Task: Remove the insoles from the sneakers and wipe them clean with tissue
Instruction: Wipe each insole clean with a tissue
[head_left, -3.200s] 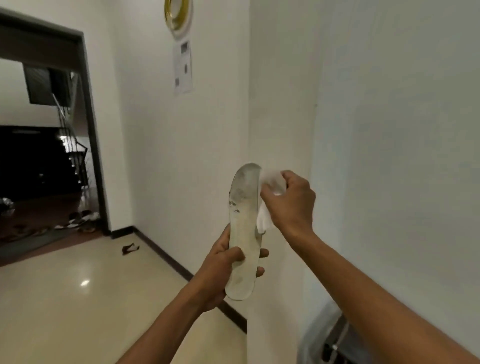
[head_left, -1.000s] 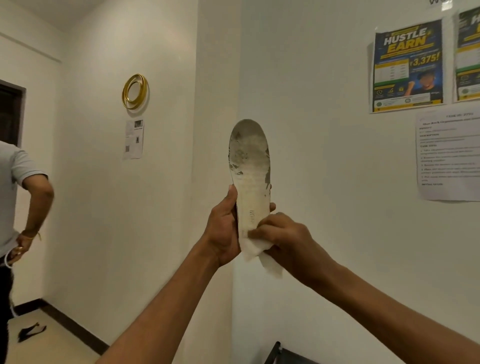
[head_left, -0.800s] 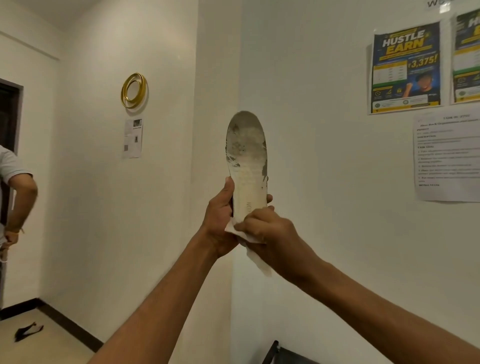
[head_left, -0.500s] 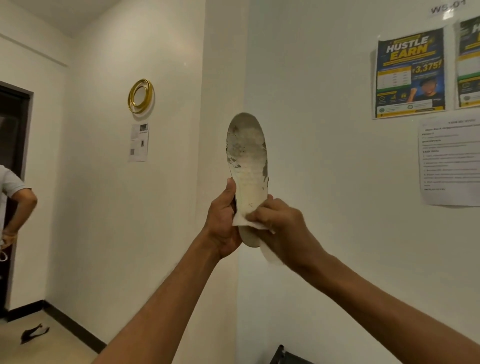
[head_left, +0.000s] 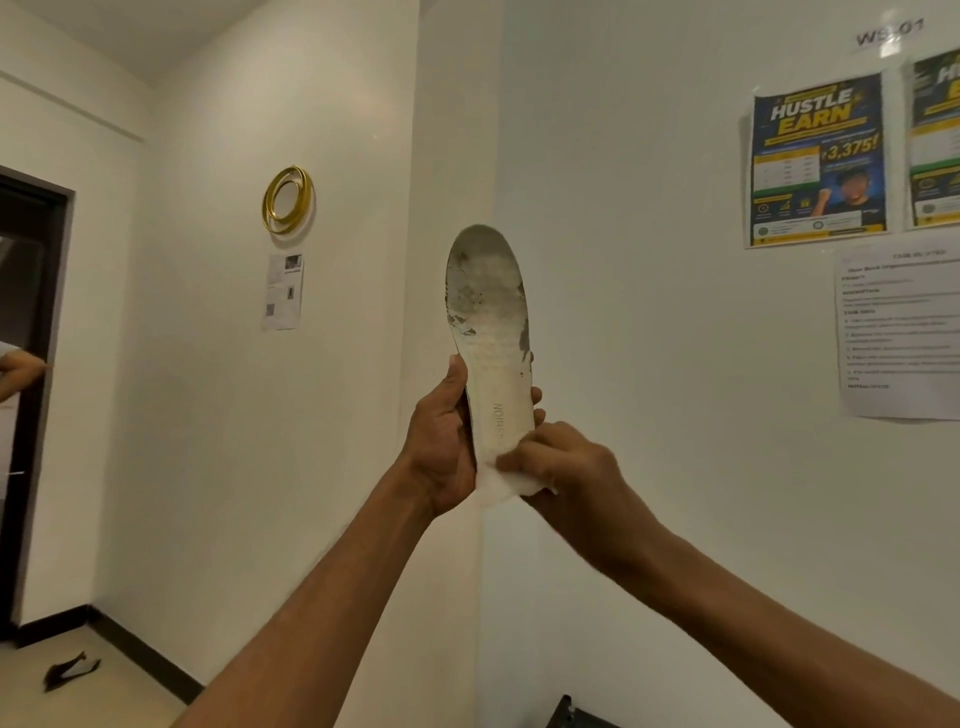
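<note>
— Before the white wall (head_left: 649, 260), what is held up?
— An insole (head_left: 488, 322) is held upright at the wall's outer corner, toe end uppermost; grey grime is seen across its upper half.
— How is it gripped?
— Its lower half is clasped by the left hand (head_left: 441, 447), thumb laid along the left edge, fingertips showing at the right.
— And the heel end?
— It is covered by the right hand (head_left: 566, 467), by which a white tissue (head_left: 506, 483) is pinched against it.
</note>
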